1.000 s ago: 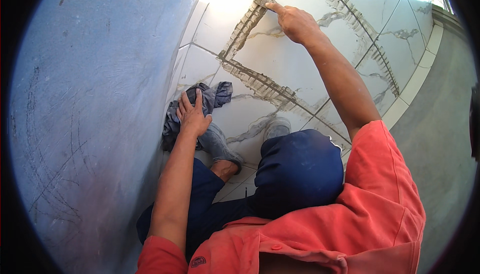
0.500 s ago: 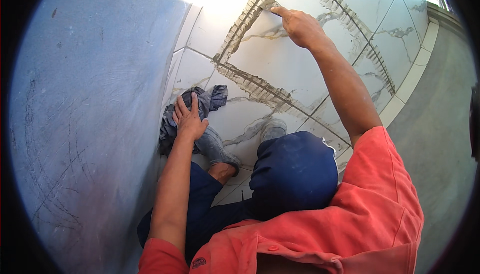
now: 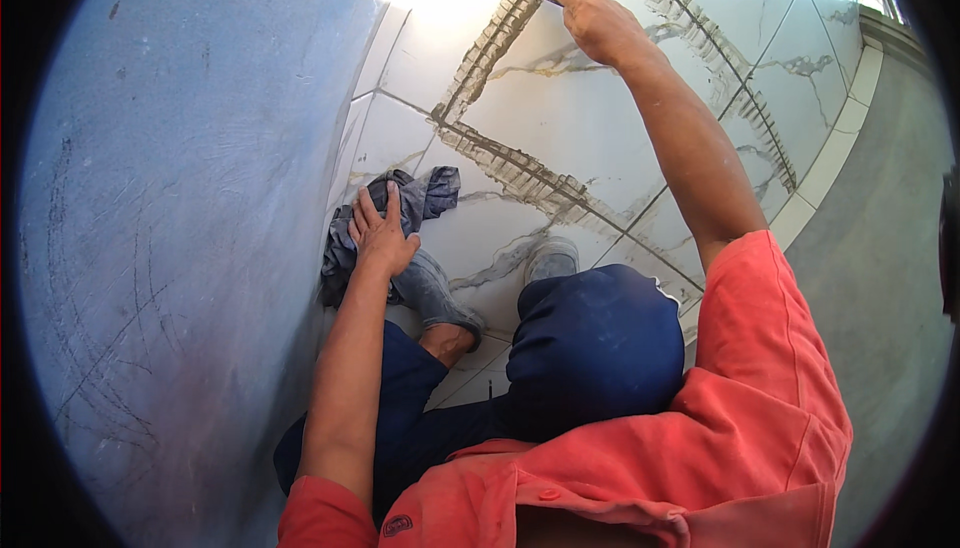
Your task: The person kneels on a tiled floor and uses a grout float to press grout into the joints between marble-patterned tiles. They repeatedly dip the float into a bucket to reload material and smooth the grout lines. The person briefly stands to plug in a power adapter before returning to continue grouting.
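My right hand is closed at the far end of a tile joint, with its index finger stretched forward. It grips a small thin dark tool; only an edge shows, so its exact kind is hidden. Beside it, grey-brown grout lies in ridged smears along the joint between white marbled tiles. More grout follows the nearer joint. My left hand rests with spread fingers on a crumpled dark grey rag, which lies on the floor by the wall.
A bluish-grey wall rises close on the left. My feet, in grey footwear, stand on the tiles before me. Another grouted joint runs on the right, beyond it a white tile border and grey surface. Bright sunlight falls at the far end.
My right hand has moved slightly farther away along the far joint with the tool. The left hand stays on the rag. The view has shifted a little.
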The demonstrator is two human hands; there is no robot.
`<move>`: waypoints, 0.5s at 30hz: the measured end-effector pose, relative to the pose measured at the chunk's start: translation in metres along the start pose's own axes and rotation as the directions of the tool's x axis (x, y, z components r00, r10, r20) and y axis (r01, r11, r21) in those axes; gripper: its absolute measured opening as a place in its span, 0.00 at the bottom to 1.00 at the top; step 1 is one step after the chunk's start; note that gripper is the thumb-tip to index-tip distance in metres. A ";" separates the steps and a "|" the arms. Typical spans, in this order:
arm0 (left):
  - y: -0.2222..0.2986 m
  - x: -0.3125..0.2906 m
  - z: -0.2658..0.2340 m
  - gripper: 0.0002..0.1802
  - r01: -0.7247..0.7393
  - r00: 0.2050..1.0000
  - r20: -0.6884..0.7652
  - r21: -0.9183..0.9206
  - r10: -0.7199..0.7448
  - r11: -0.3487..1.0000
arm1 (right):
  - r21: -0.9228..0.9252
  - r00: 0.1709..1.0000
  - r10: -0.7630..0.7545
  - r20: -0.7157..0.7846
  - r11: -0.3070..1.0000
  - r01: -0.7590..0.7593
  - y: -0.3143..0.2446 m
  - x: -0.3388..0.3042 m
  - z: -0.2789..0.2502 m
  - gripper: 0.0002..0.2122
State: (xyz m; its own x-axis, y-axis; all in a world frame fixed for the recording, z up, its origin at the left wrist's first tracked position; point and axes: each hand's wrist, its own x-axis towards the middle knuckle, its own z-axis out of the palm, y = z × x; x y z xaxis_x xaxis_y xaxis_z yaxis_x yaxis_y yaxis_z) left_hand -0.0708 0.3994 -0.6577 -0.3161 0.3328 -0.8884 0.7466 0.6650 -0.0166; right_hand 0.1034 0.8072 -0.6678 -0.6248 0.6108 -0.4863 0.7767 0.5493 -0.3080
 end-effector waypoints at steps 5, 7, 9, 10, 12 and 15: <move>-0.003 -0.002 -0.001 0.61 0.027 1.000 0.009 -0.003 -0.026 1.000 | 0.011 1.000 -0.003 -0.028 1.000 0.003 0.012 -0.018 0.011 0.24; -0.004 -0.002 -0.002 0.62 0.029 1.000 0.002 -0.005 -0.029 1.000 | 0.106 0.986 0.162 -0.045 0.982 -0.157 0.008 -0.016 -0.004 0.23; 0.000 0.000 -0.003 0.62 0.015 1.000 0.010 -0.005 -0.015 1.000 | 0.100 0.961 0.198 -0.192 0.978 -0.182 0.019 0.004 -0.015 0.22; 0.001 0.001 -0.003 0.62 0.016 1.000 0.011 -0.004 -0.016 1.000 | 0.057 0.953 0.233 -0.192 0.972 -0.226 0.018 0.015 -0.023 0.23; 0.002 0.001 -0.004 0.62 0.006 0.999 0.032 -0.005 -0.006 1.000 | 0.019 0.945 0.264 -0.191 0.964 -0.265 0.009 0.033 -0.041 0.23; -0.001 0.000 -0.003 0.62 0.030 0.999 0.022 -0.018 -0.029 0.999 | 0.096 0.910 0.414 0.011 0.906 -0.413 -0.009 0.046 -0.054 0.25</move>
State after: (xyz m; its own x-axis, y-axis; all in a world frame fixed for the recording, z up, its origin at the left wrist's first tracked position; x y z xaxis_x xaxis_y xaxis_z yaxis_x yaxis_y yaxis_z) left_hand -0.0731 0.4010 -0.6561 -0.3247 0.2982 -0.8976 0.7262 0.6866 -0.0345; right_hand 0.0632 0.8610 -0.6429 -0.2467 0.7771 -0.5790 0.9690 0.1909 -0.1567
